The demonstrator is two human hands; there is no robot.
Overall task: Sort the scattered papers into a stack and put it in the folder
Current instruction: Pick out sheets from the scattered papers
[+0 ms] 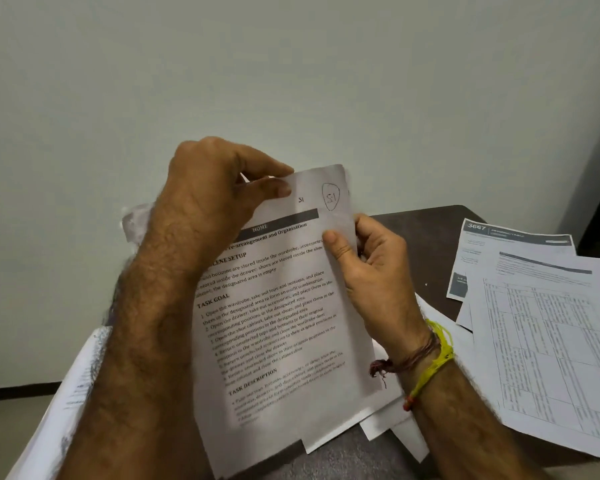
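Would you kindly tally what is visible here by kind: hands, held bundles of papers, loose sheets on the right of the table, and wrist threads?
Hands: 2, left hand and right hand
Held paper stack: 1
Loose sheets at the right: at least 3, including the 3667 sheet and table sheet
Wrist threads: 2, yellow and brownish
Total: 8

Dark table (433,233) — pale wall (291,64) behind.

Pale grey-green wall (291,81), plain and evenly lit. Dark baseboard (18,389) low at left, above beige floor (11,420). Dark brown table (430,244) at right, rounded corner near the wall.
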